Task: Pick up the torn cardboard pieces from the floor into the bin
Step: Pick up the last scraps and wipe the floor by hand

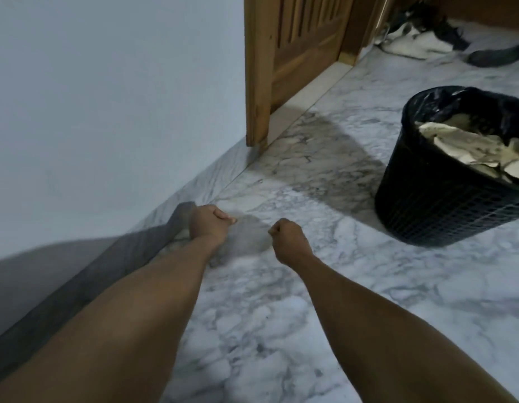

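Note:
A black mesh bin [444, 205] lined with a black bag stands on the marble floor at the right. Several pale torn cardboard pieces [467, 144] lie piled inside it. My left hand [209, 222] reaches forward near the wall, its fingers curled into a loose fist with nothing visible in it. My right hand [287, 237] is stretched out beside it, closed in a fist, with no cardboard showing. Both hands hover low over the floor, well left of the bin. I see no cardboard on the floor around them.
A pale wall [107, 112] runs along the left. A wooden door and frame [293, 53] stand ahead. Clothes or shoes [421, 33] lie in a heap at the far right, beyond the bin. The floor is white and grey marble [310, 301].

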